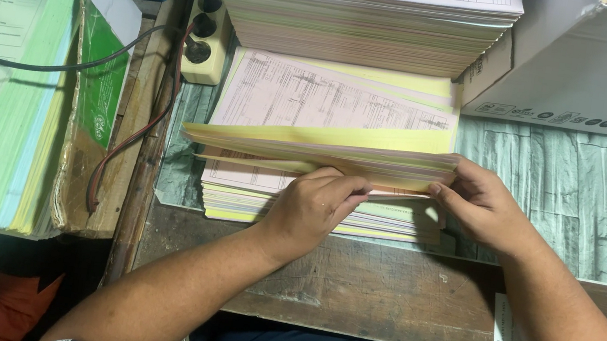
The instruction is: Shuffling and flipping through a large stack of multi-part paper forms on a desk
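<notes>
Showing the head view, the only 1 given: a stack of pink and yellow forms [323,145] lies on the table [350,288] directly ahead of both hands, its long axis running left to right. The left hand [310,211] pinches into the near edge at mid-stack, fingers curled around several lifted sheets. The right hand [484,208] grips the same near edge at its right corner, thumb on top. Both hands touch the stack, neither being nearer. A taller paper pile [365,13] stands beyond, a cardboard box [595,69] to its right.
</notes>
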